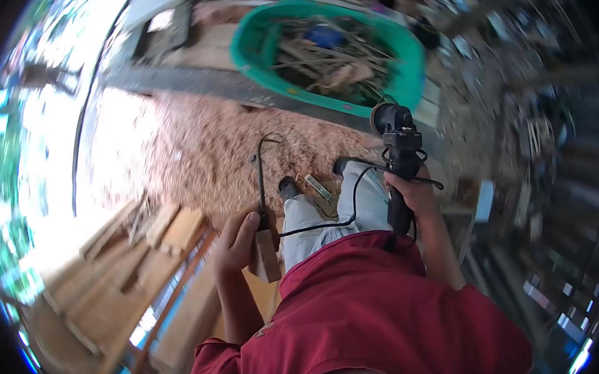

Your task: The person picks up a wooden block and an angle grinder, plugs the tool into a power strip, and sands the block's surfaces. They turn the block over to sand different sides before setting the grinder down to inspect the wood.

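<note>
A black angle grinder [405, 153] is gripped in my right hand [414, 191], its round disc end pointing up toward the green tub [247, 44]. Its black cable [353, 208] loops across my legs toward my left hand [239, 242]. My left hand is closed around a small wooden block [265, 255] and the cable beside it. From that hand a dark, curved cord or rod [261, 177] sticks up over the ground; which of the two it is I cannot tell.
Wood scraps and a blue item [325, 37] fill the tub, which stands by a grey beam [182, 81]. Sawdust [198, 145] covers the ground. Wooden boards [134, 273] lie at lower left. A small greenish object [318, 187] is between my feet.
</note>
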A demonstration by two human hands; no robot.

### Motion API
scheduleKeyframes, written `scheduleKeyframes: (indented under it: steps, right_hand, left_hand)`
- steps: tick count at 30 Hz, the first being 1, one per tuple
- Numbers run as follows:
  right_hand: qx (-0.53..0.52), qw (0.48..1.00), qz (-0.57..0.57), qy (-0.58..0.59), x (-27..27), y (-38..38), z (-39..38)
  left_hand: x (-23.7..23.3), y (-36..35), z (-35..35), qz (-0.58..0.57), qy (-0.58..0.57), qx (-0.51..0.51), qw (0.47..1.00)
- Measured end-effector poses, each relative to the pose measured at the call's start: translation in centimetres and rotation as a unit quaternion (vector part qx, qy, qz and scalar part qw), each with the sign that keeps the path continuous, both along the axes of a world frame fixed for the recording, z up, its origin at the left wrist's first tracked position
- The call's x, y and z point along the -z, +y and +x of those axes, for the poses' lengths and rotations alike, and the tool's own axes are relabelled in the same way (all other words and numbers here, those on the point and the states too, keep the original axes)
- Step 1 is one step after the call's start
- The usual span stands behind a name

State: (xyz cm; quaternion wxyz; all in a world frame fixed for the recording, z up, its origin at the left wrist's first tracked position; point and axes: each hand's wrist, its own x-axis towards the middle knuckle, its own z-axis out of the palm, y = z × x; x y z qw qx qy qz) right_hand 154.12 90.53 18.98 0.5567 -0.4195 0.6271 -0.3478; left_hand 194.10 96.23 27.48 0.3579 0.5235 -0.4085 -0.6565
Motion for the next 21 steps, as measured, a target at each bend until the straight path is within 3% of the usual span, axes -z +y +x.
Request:
scheduleKeyframes:
  steps: [1,5,8,10,14,15,17,19,21]
  right_hand:
    - [0.062,0.996,0.062,-0.034,0.1,2.0,-0.5]
    - [0.339,0.933,0.1,-0.064,-1.8,10.6,-1.6]
    - [0.469,0.854,0.141,-0.174,-2.4,15.1,-3.4]
    - [0.513,0.829,0.146,-0.167,-1.5,17.6,-5.3]
    - [0.534,0.828,0.137,-0.1,3.1,20.0,-9.5]
    - [0.51,0.849,0.089,-0.104,3.8,20.2,-10.5]
    - [0.486,0.87,0.077,-0.043,6.6,19.9,-12.6]
    - [0.454,0.886,0.093,-0.009,8.4,18.4,-15.2]
    - [0.406,0.912,0.034,0.042,12.5,15.8,-18.7]
  left_hand:
    - [0.7,-1.1,0.5,0.02,0.014,0.036,0.999]
    - [1.6,-5.0,-1.6,0.021,0.001,0.161,0.987]
    - [3.5,-6.9,-4.1,0.019,0.002,0.213,0.977]
    - [3.9,-8.1,-7.3,0.044,0.023,0.245,0.968]
    - [8.0,-9.5,-13.7,0.079,-0.031,0.261,0.962]
    - [9.6,-9.8,-14.8,0.054,-0.035,0.283,0.957]
    - [14.4,-8.8,-16.8,0.083,-0.09,0.217,0.968]
    - [15.5,-9.3,-21.0,0.09,-0.095,0.219,0.967]
    - [17.1,-9.6,-24.4,0.098,-0.113,0.225,0.963]
